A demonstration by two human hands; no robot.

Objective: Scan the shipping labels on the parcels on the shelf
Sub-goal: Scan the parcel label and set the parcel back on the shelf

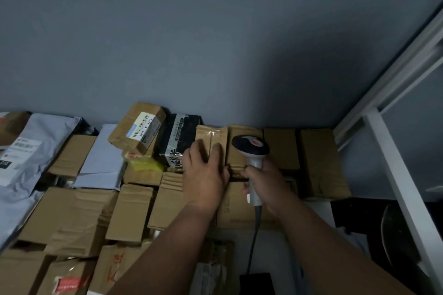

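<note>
The left hand (203, 170) lies on a small brown cardboard parcel (212, 142) that stands near the back wall (215, 55) of the shelf, fingers straight and spread over its taped top face, the thumb down the parcel's right edge. The right hand (262, 182) grips the pale handle of a handheld barcode scanner (251, 151), fingers curled round it; the scanner's dark head with a red mark sits just right of the parcel under the left hand, and its grey cable (254, 235) hangs down between the two forearms. The two hands are close together, nearly touching at the thumbs. Parcels crowd the shelf: to the left of the held parcel stands a black box with white printing (178, 136), and left of that a brown box (137, 127) lies tilted on top of others, its white shipping label (142, 127) with barcodes facing up. Beneath it shows a yellow package (143, 165). Further left lie grey plastic mailer bags (36, 151), one carrying a white label, and plain cardboard boxes (72, 211) fill the foreground. To the right of the scanner more brown boxes (321, 163) stand against the wall. A white metal shelf upright (395, 175) runs down the right side. The lighting is dim, and most label text cannot be read.
</note>
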